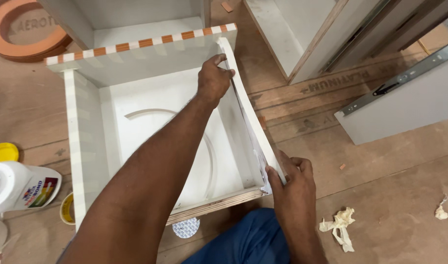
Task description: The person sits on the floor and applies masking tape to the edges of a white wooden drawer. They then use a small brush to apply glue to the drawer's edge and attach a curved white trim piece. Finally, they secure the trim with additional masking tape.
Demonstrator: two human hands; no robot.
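A white open box, like a drawer (pixel 87 142), lies on a brown board floor in front of me. My left hand (pixel 213 78) reaches across it and grips the far end of its right wall. At the near end of that same wall, my right hand (pixel 293 183) pinches a thin white strip (pixel 248 110). The strip runs along the wall's top edge and bows away from it in the middle. A curved arc shows on the box's white bottom.
A white glue bottle (pixel 19 186) with a yellow cap (pixel 2 152) lies at the left. A tape roll (pixel 67 209) sits beside it. Crumpled paper scraps (pixel 340 226) lie at the right. Grey cabinet panels (pixel 405 105) with a metal slide stand behind.
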